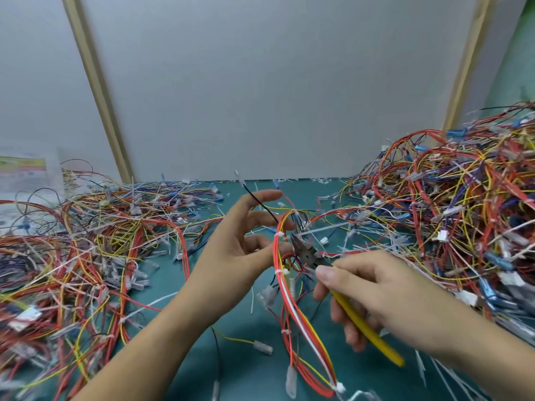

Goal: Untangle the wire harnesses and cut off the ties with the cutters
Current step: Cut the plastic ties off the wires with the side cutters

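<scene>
Green table (254, 369) set against grey wall panels (275, 82) with tan strips (95, 88). A low wire spread (86, 250) lies left and a tall heap (463, 204) right. White tie scraps (292, 180) litter the far edge. A blurred printed sheet (23, 172) sits far left. Harness (292, 308), a red, yellow and white loop, is raised over the table's middle between both hands. Left hand (237, 250): fingers spread, nearly straight, tips against the loop. Right hand (382, 287): fingers curled round the yellow-handled cutters (350, 308), nose just beside a white tie (279, 235).
</scene>
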